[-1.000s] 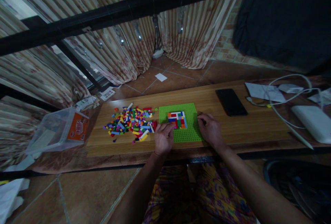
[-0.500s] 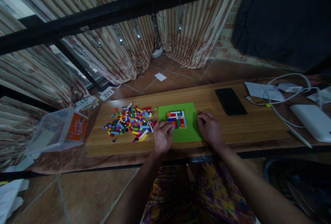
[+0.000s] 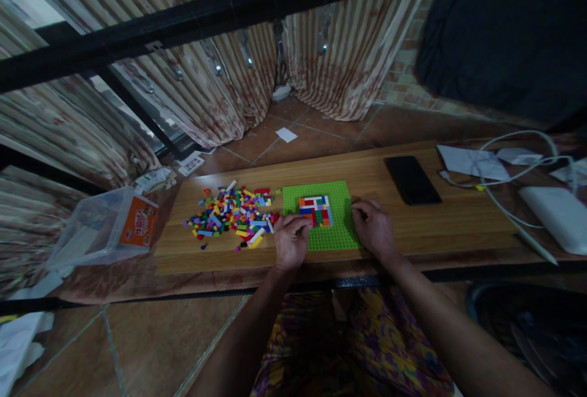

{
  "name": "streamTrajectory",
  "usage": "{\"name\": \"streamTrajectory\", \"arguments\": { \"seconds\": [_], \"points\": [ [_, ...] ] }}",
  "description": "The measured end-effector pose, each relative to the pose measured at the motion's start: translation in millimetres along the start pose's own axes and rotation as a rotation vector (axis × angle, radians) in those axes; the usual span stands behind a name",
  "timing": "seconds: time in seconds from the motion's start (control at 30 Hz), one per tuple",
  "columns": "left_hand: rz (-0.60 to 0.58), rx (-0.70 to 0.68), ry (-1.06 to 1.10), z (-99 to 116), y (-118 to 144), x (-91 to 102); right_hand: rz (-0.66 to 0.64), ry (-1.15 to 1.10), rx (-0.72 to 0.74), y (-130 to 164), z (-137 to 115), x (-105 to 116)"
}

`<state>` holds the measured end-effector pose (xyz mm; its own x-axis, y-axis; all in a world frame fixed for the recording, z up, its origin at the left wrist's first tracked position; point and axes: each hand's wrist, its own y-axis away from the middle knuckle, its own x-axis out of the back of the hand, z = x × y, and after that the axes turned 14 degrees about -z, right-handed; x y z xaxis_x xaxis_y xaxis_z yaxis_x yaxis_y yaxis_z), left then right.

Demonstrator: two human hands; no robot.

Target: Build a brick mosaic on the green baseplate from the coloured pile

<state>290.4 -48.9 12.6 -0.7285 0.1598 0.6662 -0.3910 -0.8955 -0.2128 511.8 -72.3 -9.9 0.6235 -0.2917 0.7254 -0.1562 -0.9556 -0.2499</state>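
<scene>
The left hand (image 3: 290, 239) has crept rightward over the past second, off the edge of the loose brick pile (image 3: 233, 218) and onto the near left corner of the green baseplate (image 3: 339, 201), fingers curled (whether they pinch a brick I cannot tell). The right hand (image 3: 373, 230) has barely stirred, lying loosely bent on the plate's right edge. The brick patch (image 3: 315, 210) sits mid-plate on the wooden board (image 3: 458, 219); to my eye, a placing is under way.

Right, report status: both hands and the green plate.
Left hand on green baseplate, fingers at brick patch. Right hand on its right edge. Loose bricks left, apart.
</scene>
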Motion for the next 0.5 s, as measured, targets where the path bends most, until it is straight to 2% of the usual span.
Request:
{"name": "streamTrajectory", "arguments": {
  "seconds": [0.23,0.5],
  "points": [
    [-0.017,-0.001,-0.118,-0.8,0.5,-1.2,-0.004,0.002,0.016,0.7,0.3,0.2],
    [0.028,0.022,-0.061,-0.7,-1.7,-5.8,0.000,0.004,0.020,0.2,0.7,-0.2]
  ]
}}
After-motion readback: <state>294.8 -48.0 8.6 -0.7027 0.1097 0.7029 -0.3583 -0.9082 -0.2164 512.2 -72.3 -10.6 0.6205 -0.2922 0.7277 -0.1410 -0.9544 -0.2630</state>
